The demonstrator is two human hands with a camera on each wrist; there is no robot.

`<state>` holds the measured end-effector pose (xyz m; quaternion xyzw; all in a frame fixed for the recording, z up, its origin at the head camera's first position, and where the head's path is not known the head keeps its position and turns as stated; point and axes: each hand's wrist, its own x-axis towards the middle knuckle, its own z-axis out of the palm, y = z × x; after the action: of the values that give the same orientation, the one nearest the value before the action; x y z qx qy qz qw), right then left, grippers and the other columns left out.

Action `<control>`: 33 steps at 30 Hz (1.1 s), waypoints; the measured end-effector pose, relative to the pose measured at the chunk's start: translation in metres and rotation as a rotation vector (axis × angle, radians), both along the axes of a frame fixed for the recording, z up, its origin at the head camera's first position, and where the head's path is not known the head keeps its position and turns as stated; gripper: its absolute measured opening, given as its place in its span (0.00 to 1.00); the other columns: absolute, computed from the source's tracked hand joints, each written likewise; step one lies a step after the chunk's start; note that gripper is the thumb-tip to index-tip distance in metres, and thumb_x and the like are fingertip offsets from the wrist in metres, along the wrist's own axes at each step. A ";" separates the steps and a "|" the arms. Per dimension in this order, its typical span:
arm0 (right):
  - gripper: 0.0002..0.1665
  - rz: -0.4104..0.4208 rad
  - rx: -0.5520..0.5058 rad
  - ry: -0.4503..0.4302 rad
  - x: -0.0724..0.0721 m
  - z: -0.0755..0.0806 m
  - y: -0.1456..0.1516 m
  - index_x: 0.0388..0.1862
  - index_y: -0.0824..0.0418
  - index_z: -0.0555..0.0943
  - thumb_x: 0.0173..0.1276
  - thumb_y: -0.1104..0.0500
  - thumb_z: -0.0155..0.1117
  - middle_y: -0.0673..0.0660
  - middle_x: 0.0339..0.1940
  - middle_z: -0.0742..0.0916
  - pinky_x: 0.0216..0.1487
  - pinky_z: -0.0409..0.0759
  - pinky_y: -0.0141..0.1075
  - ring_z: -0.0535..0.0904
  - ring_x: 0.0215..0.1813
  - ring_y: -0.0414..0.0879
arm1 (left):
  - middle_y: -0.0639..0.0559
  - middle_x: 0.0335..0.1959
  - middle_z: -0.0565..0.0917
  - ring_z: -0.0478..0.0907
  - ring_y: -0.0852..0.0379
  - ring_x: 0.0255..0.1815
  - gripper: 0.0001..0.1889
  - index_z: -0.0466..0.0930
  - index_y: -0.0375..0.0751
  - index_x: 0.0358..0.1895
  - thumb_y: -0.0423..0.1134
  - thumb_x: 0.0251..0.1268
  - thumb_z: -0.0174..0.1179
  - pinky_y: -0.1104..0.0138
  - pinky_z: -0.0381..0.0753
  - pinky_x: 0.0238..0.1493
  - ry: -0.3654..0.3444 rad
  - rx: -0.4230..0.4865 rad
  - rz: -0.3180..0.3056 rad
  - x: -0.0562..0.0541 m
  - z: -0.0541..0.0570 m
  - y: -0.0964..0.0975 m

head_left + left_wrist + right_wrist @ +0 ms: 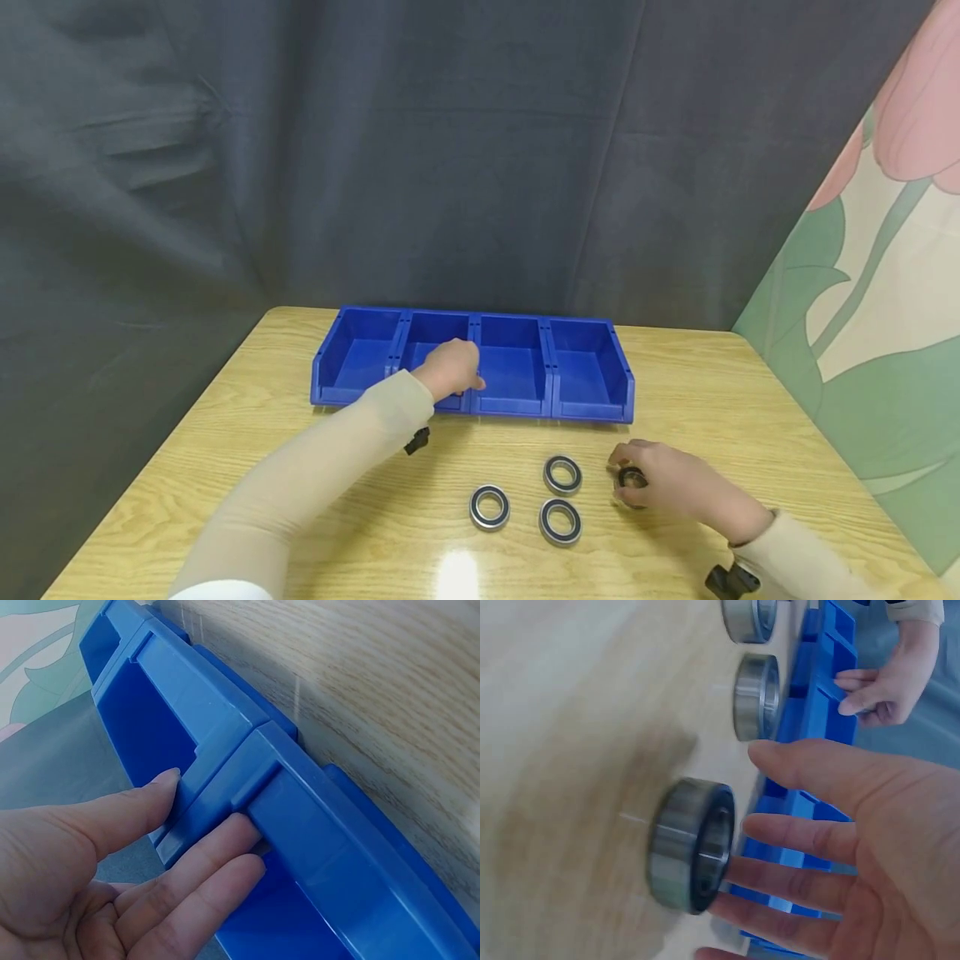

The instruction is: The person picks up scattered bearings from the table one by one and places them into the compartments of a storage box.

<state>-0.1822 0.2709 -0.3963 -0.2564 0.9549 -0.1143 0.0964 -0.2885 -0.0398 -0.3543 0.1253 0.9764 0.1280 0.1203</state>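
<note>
My left hand (450, 368) grips the divider between the two middle compartments of a row of blue bins (512, 407). In the left wrist view the thumb lies on one side of the blue divider (217, 769), the fingers on the other. My right hand (671, 482) reaches around a ball bearing (676, 851) on the table. The right wrist view shows its fingers extended, fingertips close to the ring and the thumb apart from it; whether they touch is unclear. Left of that hand lie three more bearings: an upper one (562, 491), a lower one (560, 540) and a leftmost one (489, 524).
The bins stand in a row at the back of a wood-grain table (360, 508). Behind the table hangs a dark curtain (450, 167). A wall with a painted flower mural (885, 333) borders the right side.
</note>
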 end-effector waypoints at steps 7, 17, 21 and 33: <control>0.18 0.096 -0.081 0.042 0.006 -0.013 0.005 0.41 0.55 0.80 0.54 0.56 0.75 0.47 0.38 0.80 0.39 0.78 0.34 0.76 0.39 0.37 | 0.46 0.25 0.87 0.75 0.60 0.17 0.14 0.83 0.41 0.23 0.45 0.62 0.66 0.67 0.72 0.24 0.002 -0.002 0.000 0.001 0.001 0.000; 0.19 0.174 -0.070 0.153 0.010 -0.018 0.006 0.43 0.61 0.81 0.51 0.65 0.75 0.53 0.40 0.81 0.37 0.80 0.35 0.79 0.39 0.42 | 0.48 0.23 0.86 0.77 0.60 0.18 0.13 0.83 0.42 0.24 0.45 0.62 0.66 0.67 0.73 0.25 0.001 0.001 0.008 0.000 0.000 0.000; 0.18 0.187 -0.072 0.157 0.008 -0.016 0.006 0.43 0.61 0.83 0.51 0.66 0.74 0.52 0.39 0.82 0.36 0.79 0.33 0.78 0.38 0.40 | 0.47 0.25 0.87 0.76 0.60 0.18 0.13 0.83 0.41 0.24 0.45 0.62 0.66 0.67 0.73 0.25 0.002 0.001 0.011 0.001 0.001 0.000; 0.16 0.188 -0.071 0.038 -0.014 0.009 0.003 0.41 0.58 0.85 0.52 0.64 0.74 0.49 0.38 0.84 0.34 0.77 0.31 0.77 0.37 0.38 | 0.49 0.21 0.85 0.74 0.60 0.17 0.14 0.81 0.43 0.22 0.46 0.62 0.66 0.66 0.73 0.23 0.023 -0.021 0.006 0.000 0.000 0.000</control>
<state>-0.1966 0.2734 -0.3869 -0.3501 0.9237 -0.1335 0.0793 -0.2888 -0.0403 -0.3547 0.1226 0.9794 0.1166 0.1100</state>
